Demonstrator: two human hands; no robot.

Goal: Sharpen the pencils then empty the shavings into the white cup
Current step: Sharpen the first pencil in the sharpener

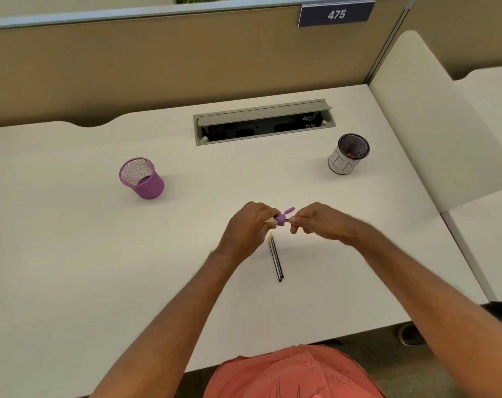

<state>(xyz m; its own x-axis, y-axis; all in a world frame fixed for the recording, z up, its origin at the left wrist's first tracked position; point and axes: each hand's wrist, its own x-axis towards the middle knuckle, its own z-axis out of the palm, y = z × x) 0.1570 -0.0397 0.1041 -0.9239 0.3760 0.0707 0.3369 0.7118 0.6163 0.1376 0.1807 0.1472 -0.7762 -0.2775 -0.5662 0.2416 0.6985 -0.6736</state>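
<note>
My left hand (249,225) grips a small purple sharpener (282,219) with its lid flipped up, held above the middle of the white desk (71,254). My right hand (318,221) pinches a dark pencil (290,220) whose tip is in the sharpener; most of that pencil is hidden by the fingers. Two black pencils (276,258) lie side by side on the desk just below my hands, points facing away from me. The white cup (348,155), with a dark mesh inside and a few shavings at its bottom, stands at the right rear.
A purple mesh cup (142,178) stands at the left. An open grey cable hatch (264,122) is set into the desk at the back. A tan partition (158,58) closes the far side and a white divider (433,124) the right.
</note>
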